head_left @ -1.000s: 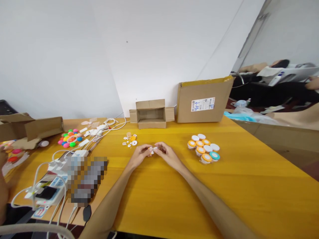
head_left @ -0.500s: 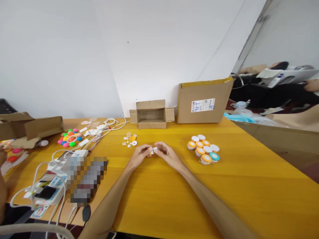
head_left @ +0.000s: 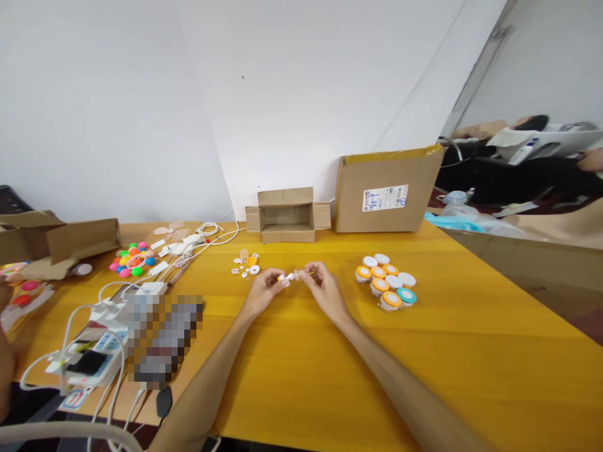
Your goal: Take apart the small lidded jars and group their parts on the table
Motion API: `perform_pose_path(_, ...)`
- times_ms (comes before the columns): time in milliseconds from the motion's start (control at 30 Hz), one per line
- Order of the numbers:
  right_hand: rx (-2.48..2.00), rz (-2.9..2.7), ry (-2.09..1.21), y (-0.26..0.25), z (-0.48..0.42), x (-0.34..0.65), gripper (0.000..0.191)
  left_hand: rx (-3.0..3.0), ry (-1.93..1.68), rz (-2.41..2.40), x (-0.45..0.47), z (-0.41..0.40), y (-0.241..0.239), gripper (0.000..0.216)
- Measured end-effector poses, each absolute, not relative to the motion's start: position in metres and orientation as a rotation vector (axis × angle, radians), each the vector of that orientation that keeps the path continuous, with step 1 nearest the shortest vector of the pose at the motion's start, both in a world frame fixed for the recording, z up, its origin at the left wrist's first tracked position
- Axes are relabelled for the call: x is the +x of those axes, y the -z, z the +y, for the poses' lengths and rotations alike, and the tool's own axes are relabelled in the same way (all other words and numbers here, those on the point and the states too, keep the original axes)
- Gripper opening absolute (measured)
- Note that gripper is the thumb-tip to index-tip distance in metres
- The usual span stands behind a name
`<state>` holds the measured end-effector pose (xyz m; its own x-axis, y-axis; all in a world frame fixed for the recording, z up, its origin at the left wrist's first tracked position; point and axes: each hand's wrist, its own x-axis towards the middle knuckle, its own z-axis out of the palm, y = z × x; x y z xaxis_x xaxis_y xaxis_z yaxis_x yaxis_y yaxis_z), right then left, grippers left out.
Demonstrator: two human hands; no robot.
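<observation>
Both my hands meet over the middle of the yellow table (head_left: 330, 376). My left hand (head_left: 262, 292) is closed, pinching a tiny orange-and-white part (head_left: 282, 279) at its fingertips. My right hand (head_left: 321, 286) is closed too, pinching another small pale piece (head_left: 298, 275) that I cannot make out; the two pieces sit a little apart. A scatter of small white and orange parts (head_left: 247, 266) lies just left of my left hand. A cluster of several small round tubs with orange, white and teal lids (head_left: 386, 282) stands to the right of my right hand.
A small open carton (head_left: 286, 215) and a bigger box (head_left: 384, 191) stand against the wall. At the left lie bright plastic balls (head_left: 132, 259), white cables, a power strip (head_left: 94, 358), a pixelated object (head_left: 160, 342) and torn cardboard (head_left: 56, 242). Another person's hand (head_left: 4, 295) shows at the far left.
My hands have drawn slightly apart, and the small orange-and-white part now shows between my fingertips. Nothing else has moved.
</observation>
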<state>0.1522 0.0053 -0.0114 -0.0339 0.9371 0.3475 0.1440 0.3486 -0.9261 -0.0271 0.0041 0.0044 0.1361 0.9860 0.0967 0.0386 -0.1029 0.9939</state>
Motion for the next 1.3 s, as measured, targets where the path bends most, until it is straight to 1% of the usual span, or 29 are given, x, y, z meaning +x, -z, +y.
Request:
perform_pose_path(167,-1.122,-1.668,-0.542,0.009,0.003,0.159,0.018,1.343,-1.179,1.105,-0.027,0.004,-0.003,0.040)
perform_pose_path(267,-1.195,-1.809,-0.463,0.017,0.006,0.162,0.021,1.345,-1.151,1.104,-0.027,0.003,-0.002,0.043)
perform_pose_path(400,-1.224,-1.870,-0.451,0.027,0.012,0.162,0.028,1.347,-1.119,1.123,-0.027,0.003,-0.001,0.043)
perform_pose_path(600,-1.188,-1.818,-0.543,0.030,0.023,0.161,0.033,1.427,-1.122,1.145,-0.024,0.001,0.003,0.032)
perform_pose_path(833,-1.216,-1.815,-0.537,0.031,0.050,0.157,0.031,1.654,-1.133,1.177,-0.022,-0.003,0.002,0.025)
perform_pose_path(967,-1.223,-1.806,-0.540,0.029,0.068,0.150,0.030,1.736,-1.113,1.186,-0.021,-0.004,0.000,0.024)
perform_pose_path(1300,-1.305,-1.741,-0.369,0.019,0.090,0.134,0.036,1.862,-1.095,1.174,-0.022,-0.003,0.004,0.023)
